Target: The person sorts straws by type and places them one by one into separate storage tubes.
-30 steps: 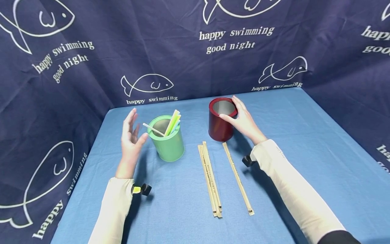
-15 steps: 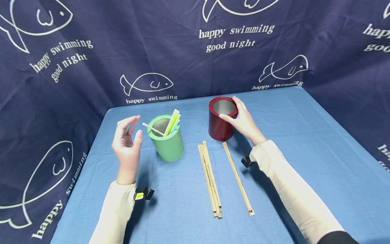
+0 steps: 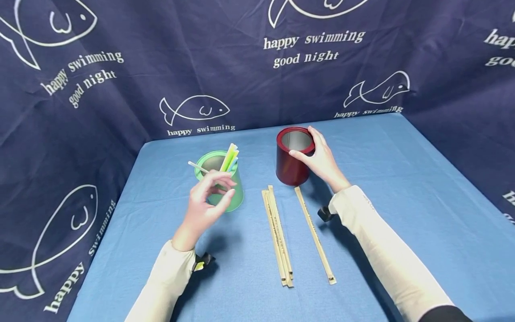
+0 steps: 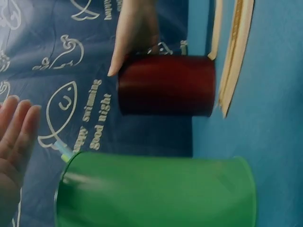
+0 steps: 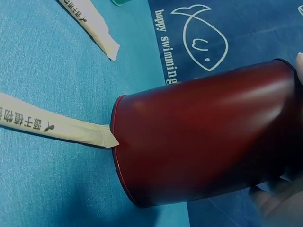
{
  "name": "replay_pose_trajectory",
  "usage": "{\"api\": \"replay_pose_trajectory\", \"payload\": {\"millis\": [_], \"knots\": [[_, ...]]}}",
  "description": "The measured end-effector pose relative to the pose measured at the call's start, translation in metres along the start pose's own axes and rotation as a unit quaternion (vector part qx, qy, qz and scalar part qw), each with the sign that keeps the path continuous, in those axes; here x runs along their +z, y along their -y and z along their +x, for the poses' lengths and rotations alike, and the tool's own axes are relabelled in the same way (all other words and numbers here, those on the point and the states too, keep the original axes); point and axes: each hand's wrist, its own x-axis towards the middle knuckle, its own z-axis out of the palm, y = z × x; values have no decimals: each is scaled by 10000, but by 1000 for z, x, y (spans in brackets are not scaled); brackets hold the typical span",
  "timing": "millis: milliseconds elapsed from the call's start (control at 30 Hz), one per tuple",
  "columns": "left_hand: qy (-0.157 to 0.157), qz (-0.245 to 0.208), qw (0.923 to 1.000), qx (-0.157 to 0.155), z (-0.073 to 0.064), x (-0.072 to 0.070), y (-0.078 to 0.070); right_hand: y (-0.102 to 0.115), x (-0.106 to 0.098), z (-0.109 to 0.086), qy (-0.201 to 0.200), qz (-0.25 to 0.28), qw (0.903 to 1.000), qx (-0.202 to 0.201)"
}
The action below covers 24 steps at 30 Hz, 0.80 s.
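Observation:
My left hand (image 3: 206, 203) hovers in front of the green can (image 3: 237, 197), with bent fingers and nothing held. In the left wrist view its fingertips appear apart from the can's rim. Several coloured straws (image 3: 230, 157) lean in the green can, and a pale one tilts out to the left. My right hand (image 3: 322, 163) grips the red can (image 3: 290, 170) near its open top, thumb on the near side and fingers at the back right. That can stands upright, and its visible inside is bare metal. Part of the green can is hidden behind my left hand.
Several paper-wrapped sticks (image 3: 277, 237) lie bunched on the blue cloth (image 3: 241, 290) between my arms. Another wrapped stick (image 3: 314, 237) lies to their right, its far end close to the red can. A dark printed curtain (image 3: 249, 80) hangs behind the table.
My left hand first drew back from the green can's left side, then swung right to its front. The right hand and the red can have stayed in place.

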Motion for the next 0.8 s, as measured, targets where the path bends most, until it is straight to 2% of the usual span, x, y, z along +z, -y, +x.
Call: {"api": "replay_pose_trajectory", "payload": {"millis": [67,167,233,300,400,533,600,700,800], "knots": [[295,140,9993,-155,-1,5,3,0,0,0,-9,-16,10000,1],[808,330,9934,-743,-3,12,4,0,0,0,-7,-27,10000,0],[1160,416,9837,-1306,-3,15,6,0,0,0,4,-17,10000,7],[1466,452,9702,-1873,-3,17,9,0,-1,0,11,-9,10000,24],[1761,486,9538,-2386,-2,21,16,-1,-1,-1,7,-6,10000,30],[1950,669,9383,-2776,-1,27,22,0,-1,-2,-1,-13,10000,24],[1981,631,9286,-3074,-1,31,24,1,0,-2,-18,-3,10000,17],[1924,334,9080,-3706,0,37,28,1,0,-2,-66,0,10000,-9],[1877,59,8893,-4170,0,44,33,1,1,-1,-95,-13,9999,-34]]}}
